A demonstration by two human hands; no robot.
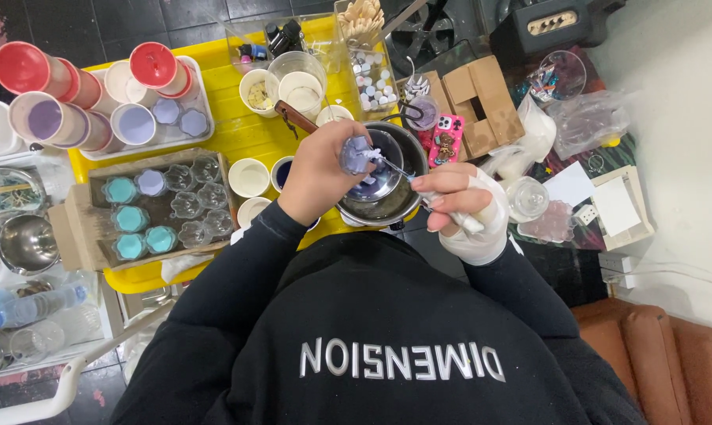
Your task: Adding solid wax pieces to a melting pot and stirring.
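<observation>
My left hand [316,185] holds a small lavender flower-shaped piece [357,153] above a steel pot [409,149] with a wooden handle [295,118]. My right hand [460,203], wrapped in white, grips a thin metal tool [395,168]. The tool's tip touches the lavender piece. The pot holds a dark bluish liquid and stands at the near edge of the yellow table [238,135]. Black sleeves cover both my arms.
A cardboard tray [84,236] at left holds teal and lavender filled moulds and several clear glass cups. Behind it a white tray [202,98] carries red and lavender cups. Paper cups [249,177], a pink phone [448,138], a cardboard box [478,98] and a steel bowl [25,244] surround the pot.
</observation>
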